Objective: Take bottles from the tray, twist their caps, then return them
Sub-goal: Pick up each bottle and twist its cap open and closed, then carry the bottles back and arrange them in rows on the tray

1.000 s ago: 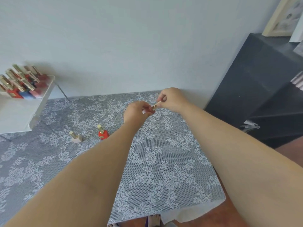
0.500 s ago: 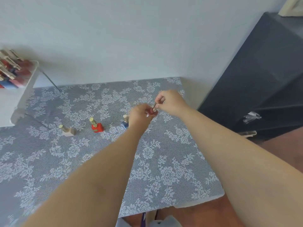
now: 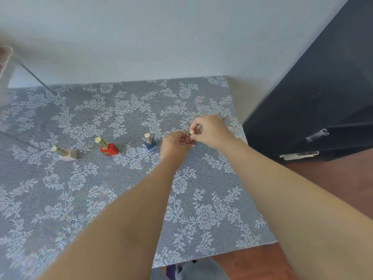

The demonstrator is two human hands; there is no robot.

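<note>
My left hand (image 3: 174, 145) is closed around a small red bottle (image 3: 188, 140), mostly hidden by the fingers. My right hand (image 3: 210, 130) pinches its gold cap (image 3: 191, 132) from above. Both hands are low over the table near its far right corner. To their left three bottles stand in a row on the cloth: a blue bottle (image 3: 149, 144), a red bottle (image 3: 108, 148) and a beige bottle (image 3: 67, 154), each with a gold cap. The clear tray stand (image 3: 5, 77) shows only as a blurred edge at the far left.
A grey lace-patterned cloth (image 3: 125, 195) covers the table, whose right edge (image 3: 256, 190) and near edge drop to a brown floor. A dark cabinet (image 3: 314, 102) stands close on the right. A pale wall (image 3: 161, 37) runs behind the table.
The view has swung right and down, so the tray has slid almost out of frame at left. A blue bottle has come into sight. My hands have dropped closer to the cloth, holding the small bottle.
</note>
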